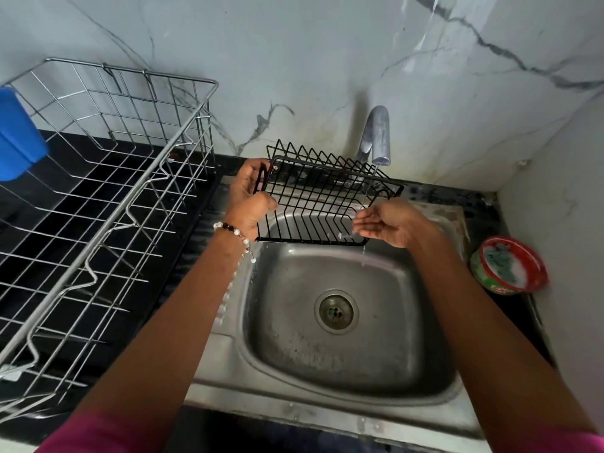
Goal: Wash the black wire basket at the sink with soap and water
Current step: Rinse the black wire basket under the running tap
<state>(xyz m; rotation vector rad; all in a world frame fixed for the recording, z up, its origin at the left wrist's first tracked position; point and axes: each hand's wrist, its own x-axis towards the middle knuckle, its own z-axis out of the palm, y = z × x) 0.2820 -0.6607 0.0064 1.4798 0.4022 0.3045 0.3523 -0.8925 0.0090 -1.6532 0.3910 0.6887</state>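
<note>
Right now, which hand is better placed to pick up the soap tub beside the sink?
The right hand. It is open and holds nothing, and the soap tub sits on its side of the sink. The left hand grips the black wire basket under the tap.

No text, number or sign can be read anywhere here. The only thing that carries printing is the round soap tub (510, 265) at the right of the sink (327, 380): its red and green side wall has a few white marks near the lower edge, probably part of a brand name, but they are too blurred and cut off to make out as letters.
</note>
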